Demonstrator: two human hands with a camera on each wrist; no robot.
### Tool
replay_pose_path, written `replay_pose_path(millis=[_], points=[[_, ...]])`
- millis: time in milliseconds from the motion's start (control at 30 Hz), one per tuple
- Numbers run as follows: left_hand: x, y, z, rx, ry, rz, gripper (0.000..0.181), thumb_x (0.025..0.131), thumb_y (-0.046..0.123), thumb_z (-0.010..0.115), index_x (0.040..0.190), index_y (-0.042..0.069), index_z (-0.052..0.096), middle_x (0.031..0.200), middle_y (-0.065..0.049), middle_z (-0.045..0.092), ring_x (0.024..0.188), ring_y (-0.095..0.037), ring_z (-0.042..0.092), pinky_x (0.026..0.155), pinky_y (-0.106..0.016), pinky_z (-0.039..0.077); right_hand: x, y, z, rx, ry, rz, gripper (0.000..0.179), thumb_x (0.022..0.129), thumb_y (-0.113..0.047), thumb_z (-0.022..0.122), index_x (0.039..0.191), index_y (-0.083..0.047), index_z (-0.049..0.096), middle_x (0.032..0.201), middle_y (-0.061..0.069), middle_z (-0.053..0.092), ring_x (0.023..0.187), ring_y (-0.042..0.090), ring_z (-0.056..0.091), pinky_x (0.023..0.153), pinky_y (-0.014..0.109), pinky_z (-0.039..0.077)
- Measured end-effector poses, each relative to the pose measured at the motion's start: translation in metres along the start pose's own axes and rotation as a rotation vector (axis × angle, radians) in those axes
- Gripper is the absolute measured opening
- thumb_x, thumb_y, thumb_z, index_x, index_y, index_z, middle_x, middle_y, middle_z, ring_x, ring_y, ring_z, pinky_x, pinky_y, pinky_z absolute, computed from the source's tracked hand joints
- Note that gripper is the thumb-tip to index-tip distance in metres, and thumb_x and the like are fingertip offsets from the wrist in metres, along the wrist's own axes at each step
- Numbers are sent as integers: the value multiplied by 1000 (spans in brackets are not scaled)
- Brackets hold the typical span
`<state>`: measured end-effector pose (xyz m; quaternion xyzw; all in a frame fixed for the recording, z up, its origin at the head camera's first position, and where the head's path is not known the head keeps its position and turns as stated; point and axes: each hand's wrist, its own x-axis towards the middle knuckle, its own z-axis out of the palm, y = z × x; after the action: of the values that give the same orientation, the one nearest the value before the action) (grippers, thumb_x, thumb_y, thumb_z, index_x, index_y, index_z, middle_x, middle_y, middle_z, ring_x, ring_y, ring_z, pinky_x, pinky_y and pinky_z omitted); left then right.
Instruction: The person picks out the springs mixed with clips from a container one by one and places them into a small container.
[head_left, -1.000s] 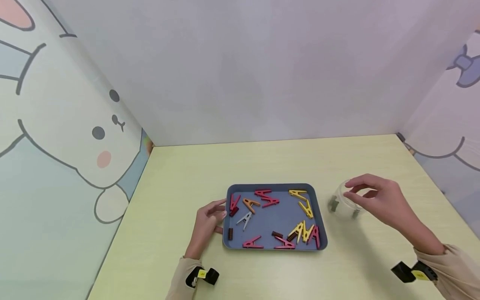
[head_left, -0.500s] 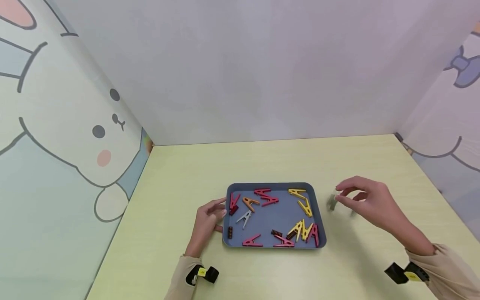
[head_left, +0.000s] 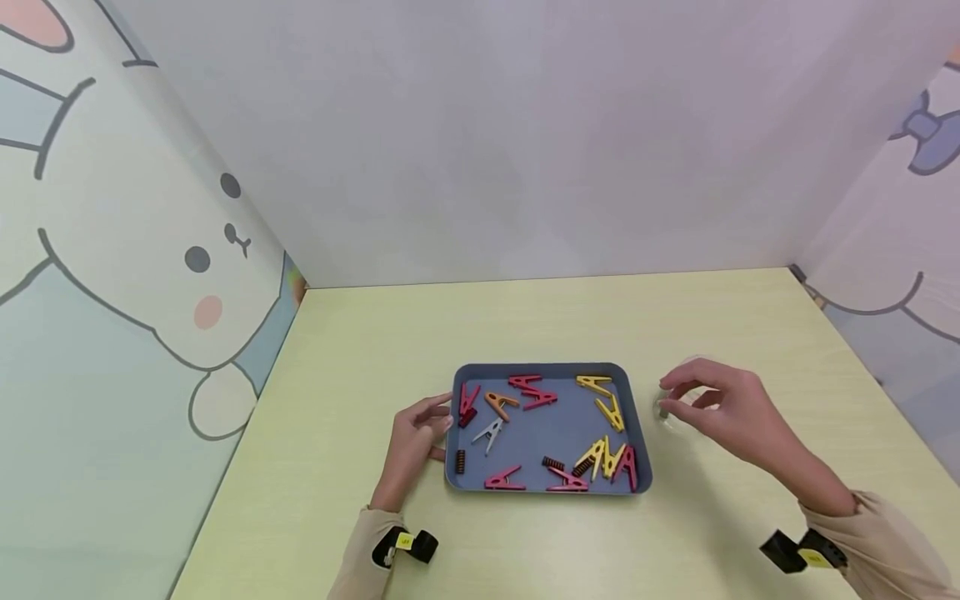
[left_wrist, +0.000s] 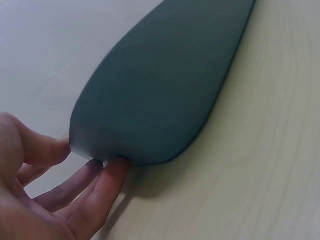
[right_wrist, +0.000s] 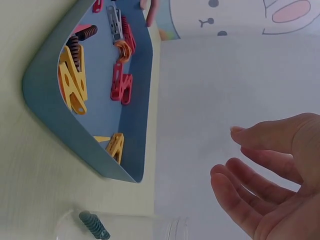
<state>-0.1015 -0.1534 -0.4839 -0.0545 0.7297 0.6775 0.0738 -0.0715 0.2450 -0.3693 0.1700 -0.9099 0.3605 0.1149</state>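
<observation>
A blue-grey tray [head_left: 548, 367] holds red, yellow, orange [head_left: 501, 406] and grey plastic clips, plus several dark coil-like pieces [head_left: 461, 462]. At its left side my left hand [head_left: 415, 437] touches the outer wall; the left wrist view shows the fingertips against the tray wall [left_wrist: 145, 100]. To the tray's right my right hand [head_left: 716, 400] hovers over a clear jar [head_left: 664, 421], fingers bent and thumb apart. Nothing shows between them in the right wrist view. A dark green ribbed piece [right_wrist: 94, 225] is inside the jar, which the hand mostly hides in the head view.
The pale wooden table [head_left: 375, 350] runs back to a plain light wall [head_left: 525, 167]. Side panels with cartoon rabbits [head_left: 135, 233] stand at left and right. Yellow clips [head_left: 611, 412] lie near the tray's right wall, and red clips [head_left: 506, 479] along its front.
My right hand has moved left over the jar, covering more of it. The left hand stays at the tray, and the clips lie as before.
</observation>
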Motion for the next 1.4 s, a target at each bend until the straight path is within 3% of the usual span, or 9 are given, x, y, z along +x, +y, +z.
replay_pose_path(millis=[200, 333, 567, 1400], points=[[0, 0, -2, -16, -22, -12, 39, 87, 3, 62, 125, 13, 63, 113, -19, 61, 98, -31, 62, 55, -46, 58, 0, -1, 7, 6, -5, -26, 28, 72, -3, 80, 91, -20, 69, 86, -10, 63, 74, 3, 60, 58, 17, 53], [-3, 7, -1, -20, -41, -10, 41, 88, 2, 61, 128, 8, 60, 114, -23, 60, 98, -34, 61, 57, -47, 57, 1, -4, 10, 11, -9, -50, 28, 71, -1, 80, 90, -19, 69, 86, -9, 64, 73, 3, 60, 57, 18, 53], [0, 0, 0, 2, 1, 2, 38, 86, 2, 62, 122, 15, 66, 108, -17, 63, 92, -28, 64, 53, -44, 58, 3, -6, 14, 22, -37, -57, 28, 71, 1, 79, 90, -16, 69, 86, -7, 65, 73, 3, 61, 56, 20, 54], [1, 1, 0, 8, 11, 1, 37, 87, 3, 62, 121, 18, 66, 107, -17, 64, 94, -29, 63, 51, -43, 57, 0, -6, 38, 78, -153, -61, 27, 71, -1, 80, 86, -21, 68, 81, -7, 66, 72, 3, 60, 55, 23, 54]])
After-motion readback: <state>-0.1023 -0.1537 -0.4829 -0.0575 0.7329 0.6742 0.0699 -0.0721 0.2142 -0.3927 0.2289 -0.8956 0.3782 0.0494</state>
